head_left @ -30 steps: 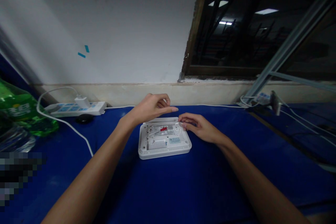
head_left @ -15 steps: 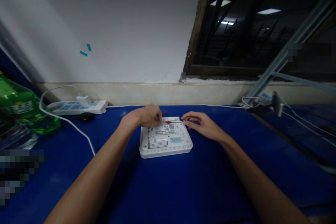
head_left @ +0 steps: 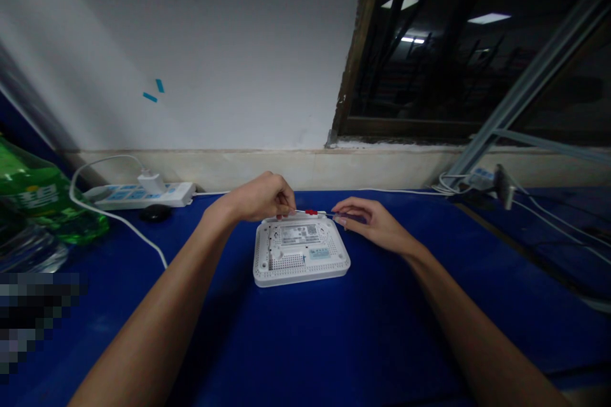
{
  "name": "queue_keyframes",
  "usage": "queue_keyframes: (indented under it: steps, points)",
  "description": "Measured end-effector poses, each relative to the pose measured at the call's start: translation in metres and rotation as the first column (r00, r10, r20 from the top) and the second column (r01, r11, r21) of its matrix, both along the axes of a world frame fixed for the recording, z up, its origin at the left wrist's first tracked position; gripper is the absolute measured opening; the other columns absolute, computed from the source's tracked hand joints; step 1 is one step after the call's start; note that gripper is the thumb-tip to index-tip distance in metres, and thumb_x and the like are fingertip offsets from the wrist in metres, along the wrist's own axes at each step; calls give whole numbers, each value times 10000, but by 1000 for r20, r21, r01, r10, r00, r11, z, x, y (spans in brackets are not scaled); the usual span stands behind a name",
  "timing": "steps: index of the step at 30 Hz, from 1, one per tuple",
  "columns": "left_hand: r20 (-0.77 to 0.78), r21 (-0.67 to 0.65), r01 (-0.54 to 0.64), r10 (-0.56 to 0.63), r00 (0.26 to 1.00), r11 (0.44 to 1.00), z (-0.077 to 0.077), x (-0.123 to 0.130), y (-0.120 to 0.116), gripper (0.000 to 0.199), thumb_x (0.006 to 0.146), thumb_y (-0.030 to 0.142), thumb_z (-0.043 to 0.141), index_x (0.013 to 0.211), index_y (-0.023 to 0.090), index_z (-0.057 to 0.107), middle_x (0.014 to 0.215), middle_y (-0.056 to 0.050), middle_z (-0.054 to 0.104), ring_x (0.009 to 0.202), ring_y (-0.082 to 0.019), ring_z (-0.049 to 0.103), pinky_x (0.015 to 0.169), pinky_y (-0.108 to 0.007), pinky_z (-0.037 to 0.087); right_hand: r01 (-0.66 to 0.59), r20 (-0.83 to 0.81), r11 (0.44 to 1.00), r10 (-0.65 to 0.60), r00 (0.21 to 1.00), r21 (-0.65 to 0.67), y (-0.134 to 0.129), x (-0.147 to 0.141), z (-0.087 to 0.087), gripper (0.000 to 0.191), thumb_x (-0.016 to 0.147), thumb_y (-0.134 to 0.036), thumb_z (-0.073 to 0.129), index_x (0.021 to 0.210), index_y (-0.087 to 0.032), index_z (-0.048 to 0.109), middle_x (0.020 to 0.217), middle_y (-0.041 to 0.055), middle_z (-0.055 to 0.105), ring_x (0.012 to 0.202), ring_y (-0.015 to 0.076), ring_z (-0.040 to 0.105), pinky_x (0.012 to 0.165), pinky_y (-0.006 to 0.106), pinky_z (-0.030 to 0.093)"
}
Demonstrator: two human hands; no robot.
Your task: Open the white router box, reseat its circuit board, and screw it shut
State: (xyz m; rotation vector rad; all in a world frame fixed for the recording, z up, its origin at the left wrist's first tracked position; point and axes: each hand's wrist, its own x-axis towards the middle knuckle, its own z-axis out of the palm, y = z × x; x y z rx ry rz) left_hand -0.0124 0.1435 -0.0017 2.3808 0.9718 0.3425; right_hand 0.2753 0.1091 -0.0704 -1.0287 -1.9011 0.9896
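Head view of two bare hands at work on a small device; the left hand (head_left: 258, 198) is curled, its fingertips closed on the near end of a slender red-marked strip (head_left: 311, 211), apparently gripping it; the right hand (head_left: 370, 222) is half-closed, its fingertips at the strip's other end, though whether they hold it cannot be told at this resolution; the strip lies along the far edge of a white vented plastic housing (head_left: 300, 254), possibly a router, which sits underside up with its labels showing; the housing rests near the middle of a blue table cover (head_left: 296, 343), and neither hand hides its vented lower half; the work in hand appears to centre on that far edge; beyond the left hand, a white power strip (head_left: 138, 196) holds a white charger (head_left: 151, 183), with a white cable (head_left: 112, 219) curving down onto the cover; a green plastic bottle (head_left: 35, 197) stands at far left; a dark window (head_left: 429, 57) and a metal rail (head_left: 529, 82) lie at upper right.
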Motion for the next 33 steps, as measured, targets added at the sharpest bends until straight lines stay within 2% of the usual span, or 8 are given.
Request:
queue_keyframes:
  steps: [5, 8, 18, 24, 27, 33]
  points:
    - [19, 31, 82, -83, 996, 996, -5, 15, -4, 179, 761, 137, 623, 825, 140, 789, 705, -52, 738, 660, -156, 666, 588, -231, 452, -103, -33, 994, 102, 994, -36, -8, -16, -1, 260, 853, -352, 735, 1077, -223, 701, 1101, 59, 725, 1072, 216, 669, 1007, 413, 503]
    - [17, 34, 106, -107, 994, 994, -3, 20, -6, 171, 773, 148, 634, 843, 129, 789, 719, -62, 743, 651, -154, 661, 580, -230, 451, -122, -11, 991, 122, 992, -48, -10, -20, -1, 271, 860, -351, 731, 1096, -221, 701, 1104, 57, 728, 1072, 218, 670, 988, 398, 512]
    - [-45, 30, -26, 28, 999, 999, 12, -4, -4, 225, 751, 121, 599, 868, 110, 791, 746, -69, 753, 674, -149, 677, 607, -220, 473, -7, 31, 1000, 8, 999, -31, -3, 3, 6, 276, 839, -372, 742, 1065, -218, 707, 1061, 55, 725, 1016, 211, 671, 977, 417, 509]
    - [-51, 38, 54, -52, 997, 998, -3, 14, -4, 215, 733, 98, 609, 854, 108, 786, 747, -69, 753, 666, -137, 663, 594, -221, 445, -70, 32, 997, 71, 997, -27, -8, -12, 1, 243, 862, -345, 723, 1077, -231, 710, 1062, 43, 732, 1011, 199, 678, 976, 402, 519]
    - [-73, 97, 104, -97, 993, 990, -11, 23, -5, 182, 745, 97, 616, 820, 104, 783, 710, -65, 737, 616, -122, 634, 568, -227, 414, -103, 56, 995, 103, 993, -4, -8, -18, -4, 245, 880, -316, 703, 1110, -230, 709, 1083, 42, 732, 1028, 194, 677, 998, 395, 511]
    - [-45, 150, 122, -117, 992, 981, -10, 23, -9, 153, 766, 72, 629, 794, 109, 775, 681, -48, 720, 609, -115, 625, 584, -230, 407, -97, 68, 995, 97, 993, -2, -8, -17, -4, 257, 888, -320, 690, 1125, -225, 722, 1123, 52, 739, 1057, 213, 681, 985, 395, 520]
